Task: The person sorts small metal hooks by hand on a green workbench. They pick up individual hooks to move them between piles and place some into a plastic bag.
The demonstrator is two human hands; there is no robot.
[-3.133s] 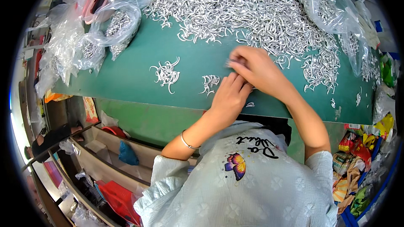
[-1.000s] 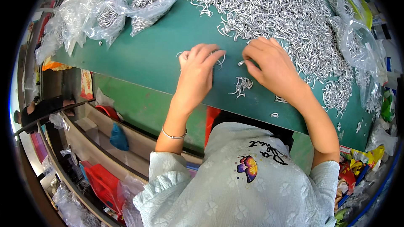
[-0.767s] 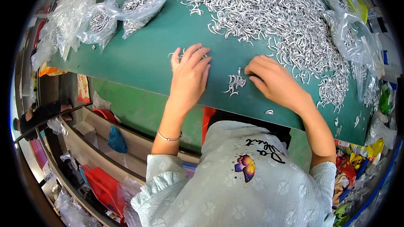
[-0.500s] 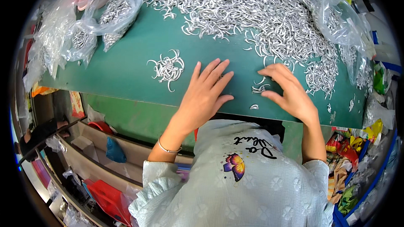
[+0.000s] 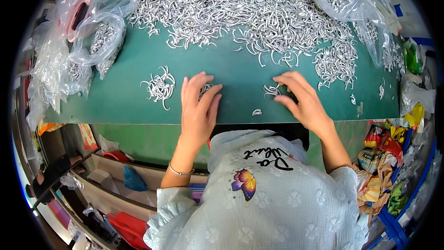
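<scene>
My left hand [image 5: 199, 106] rests on the green tabletop, fingers curved and apart. A small cluster of curved silver pieces [image 5: 206, 90] shows between its fingers, partly hidden by them. My right hand [image 5: 303, 99] hovers at the table with thumb and forefinger apart. Just left of those fingertips lies a little group of the same silver pieces [image 5: 271, 90]. A short way nearer the front edge are a couple of stray pieces [image 5: 256, 112]. Left of my left hand sits another small separate pile [image 5: 160, 87]. What the pieces are exactly, I cannot tell.
A broad heap of silver pieces [image 5: 240, 9] covers the far side of the green table [image 5: 125, 106]. Clear plastic bags of pieces stand at the left [image 5: 104, 41] and right [image 5: 340, 0]. Below left is a drawer-like wooden compartment [image 5: 157, 187]; packages [image 5: 384, 143] crowd the lower right.
My left hand has turned and curled from a flat spread, baring the cluster beside it. My right hand keeps its place by the little group. The whole view has shifted.
</scene>
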